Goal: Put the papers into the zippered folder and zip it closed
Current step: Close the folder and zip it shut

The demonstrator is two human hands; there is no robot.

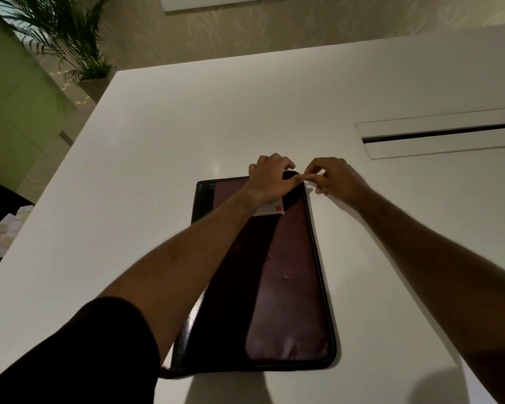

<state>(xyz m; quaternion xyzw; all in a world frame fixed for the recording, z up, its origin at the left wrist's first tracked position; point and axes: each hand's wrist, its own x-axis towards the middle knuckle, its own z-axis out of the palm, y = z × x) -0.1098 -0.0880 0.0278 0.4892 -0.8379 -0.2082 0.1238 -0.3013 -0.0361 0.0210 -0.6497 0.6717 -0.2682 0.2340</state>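
Head view: the flat, dark maroon leather-look zippered folder with black trim [286,272] lies closed on the white tabletop [158,141], its long side running away from the person, a small white label with a red square [270,209] on its cover. No loose papers show on the table, so they are probably already inside. The folder looks fairly stiff and light, with a smooth, somewhat slippery cover; it is best steadied by pressing down near the far corner while the small zipper pull is pinched, since the turn of the track there is where a zip tends to snag. The left hand [270,179] rests on the far right corner, fingers curled over the edge, pressing it down. The right hand [331,177] sits just beside that corner, thumb and forefinger pinched together on something tiny, likely the zipper pull, though it is too small to make out
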